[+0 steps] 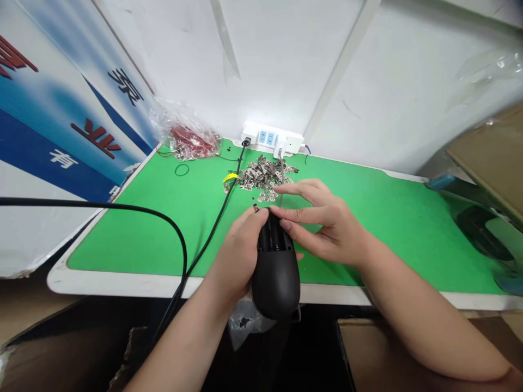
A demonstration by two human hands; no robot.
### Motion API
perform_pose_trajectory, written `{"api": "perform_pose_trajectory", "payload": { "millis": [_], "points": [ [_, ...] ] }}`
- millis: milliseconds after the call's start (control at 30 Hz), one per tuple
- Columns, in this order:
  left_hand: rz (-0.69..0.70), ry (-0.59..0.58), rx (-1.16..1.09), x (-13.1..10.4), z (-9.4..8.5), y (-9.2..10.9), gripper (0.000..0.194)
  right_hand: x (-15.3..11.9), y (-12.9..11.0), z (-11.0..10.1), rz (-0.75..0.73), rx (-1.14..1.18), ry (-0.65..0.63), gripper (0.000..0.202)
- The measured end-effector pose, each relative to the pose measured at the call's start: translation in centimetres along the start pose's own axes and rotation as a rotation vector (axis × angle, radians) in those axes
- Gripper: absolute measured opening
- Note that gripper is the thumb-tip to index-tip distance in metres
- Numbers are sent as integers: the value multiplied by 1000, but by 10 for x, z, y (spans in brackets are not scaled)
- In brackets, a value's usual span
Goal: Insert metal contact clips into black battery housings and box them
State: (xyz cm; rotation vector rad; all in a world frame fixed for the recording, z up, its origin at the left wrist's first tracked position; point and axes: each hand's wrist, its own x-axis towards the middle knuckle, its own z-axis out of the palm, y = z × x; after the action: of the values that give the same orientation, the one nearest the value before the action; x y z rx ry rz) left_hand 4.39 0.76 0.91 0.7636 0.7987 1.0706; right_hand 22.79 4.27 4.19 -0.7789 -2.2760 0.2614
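Note:
A black rounded plastic housing point(276, 283) with an open slotted compartment, like a battery bay, is held over the table's front edge. My left hand point(241, 247) is wrapped round its left side, the thumb pressing at the far end of the compartment. My right hand point(322, 220) has its thumb and a finger close together at that same far end; whatever is between them is too small to make out. Its index finger reaches out towards a pile of small metal contact plates point(263, 173). By the left thumb, a small metal piece point(256, 208) shows at the housing's end.
A white power strip point(273, 137) stands behind the pile, with a black cable point(216, 223) running across the green mat point(134, 239). A clear bag of red parts point(190, 139) lies back left, near a yellow strip point(230, 177). Cardboard boxes point(490, 158) stand at right.

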Motion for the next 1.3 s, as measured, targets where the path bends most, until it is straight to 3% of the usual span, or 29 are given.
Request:
{"api": "perform_pose_trajectory", "payload": {
  "millis": [100, 200, 367, 633, 800, 1100, 1300],
  "points": [
    [39, 67, 20, -2, 3, 1, 29, 0, -2, 3, 216, 239, 60, 24],
    [22, 40, 37, -3, 5, 0, 30, 2, -5, 5, 502, 590, 36, 21],
    [27, 86, 8, -1, 1, -11, 35, 6, -7, 2, 685, 750, -24, 32],
    [-12, -10, 56, -2, 7, -4, 29, 7, -6, 2, 739, 789, -61, 39],
    [-14, -62, 122, -2, 7, -2, 25, 7, -10, 1, 734, 778, -57, 25],
    [152, -81, 355, -1, 8, 3, 23, 5, -15, 1, 763, 741, -64, 16],
    [249, -68, 459, -2, 6, 4, 22, 0, -13, 0, 665, 684, -42, 19]
  ]
}}
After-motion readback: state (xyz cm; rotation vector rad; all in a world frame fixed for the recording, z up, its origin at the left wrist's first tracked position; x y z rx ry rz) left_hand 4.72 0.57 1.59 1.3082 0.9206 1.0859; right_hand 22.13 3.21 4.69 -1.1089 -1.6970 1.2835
